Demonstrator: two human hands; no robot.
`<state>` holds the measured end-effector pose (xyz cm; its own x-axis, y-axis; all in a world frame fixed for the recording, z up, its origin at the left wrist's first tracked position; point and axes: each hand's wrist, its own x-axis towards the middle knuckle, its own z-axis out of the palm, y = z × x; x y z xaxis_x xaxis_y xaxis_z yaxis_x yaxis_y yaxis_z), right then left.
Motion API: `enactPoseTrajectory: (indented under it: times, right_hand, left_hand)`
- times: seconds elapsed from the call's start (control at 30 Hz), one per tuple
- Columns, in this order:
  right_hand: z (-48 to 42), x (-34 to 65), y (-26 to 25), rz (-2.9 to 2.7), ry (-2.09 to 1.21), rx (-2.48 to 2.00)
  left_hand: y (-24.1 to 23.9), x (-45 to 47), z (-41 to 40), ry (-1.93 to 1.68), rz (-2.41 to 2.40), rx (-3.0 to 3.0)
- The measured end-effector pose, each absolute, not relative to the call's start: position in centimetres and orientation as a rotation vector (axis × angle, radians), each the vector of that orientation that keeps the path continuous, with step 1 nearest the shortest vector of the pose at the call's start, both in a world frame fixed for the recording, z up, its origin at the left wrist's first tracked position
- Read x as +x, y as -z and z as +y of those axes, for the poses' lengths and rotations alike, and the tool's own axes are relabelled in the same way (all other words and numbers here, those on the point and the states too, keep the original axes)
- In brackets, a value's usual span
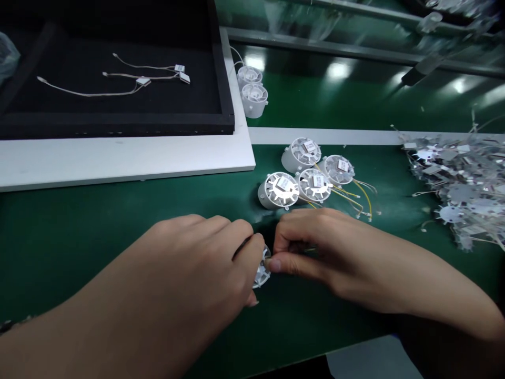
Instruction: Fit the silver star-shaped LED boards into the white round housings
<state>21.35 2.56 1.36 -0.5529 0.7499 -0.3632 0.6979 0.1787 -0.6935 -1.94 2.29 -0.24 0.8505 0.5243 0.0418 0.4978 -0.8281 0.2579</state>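
My left hand (213, 263) is wrapped round a white round plastic housing (261, 272), and only its right side shows past the fingers. Thumb and fingers of my right hand (302, 247) are pinched together at the housing's edge; what lies between the fingertips is hidden. A short bit of yellow wire peeks out below the right fingers. Just beyond my hands stand several similar white housings (281, 190), each topped by a shiny metal plate with a small white block. Yellow and white wires (357, 196) trail from them to the right.
A black tray (118, 123) with several wired parts (143, 81) rests on a white board (177, 158) at the upper left. Two more housings (254, 100) stand beside the board. At the right lies a heap of metal plates with wires (460, 184) on the green table (98, 226).
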Motion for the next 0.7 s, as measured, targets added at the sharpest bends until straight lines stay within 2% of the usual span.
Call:
enactPoseTrajectory:
  times: [0.37, 0.7]
  right_hand:
    - [2.5, 22.1, -1.5, -2.476, -1.179, -1.339]
    - [2.8, 21.4, -1.6, -2.575, -1.198, -1.294]
  left_hand:
    - [-0.2, -1.3, 2.5, -0.090, 0.742, 2.811]
    - [-0.2, -2.3, 2.3, -0.094, 0.781, 2.852]
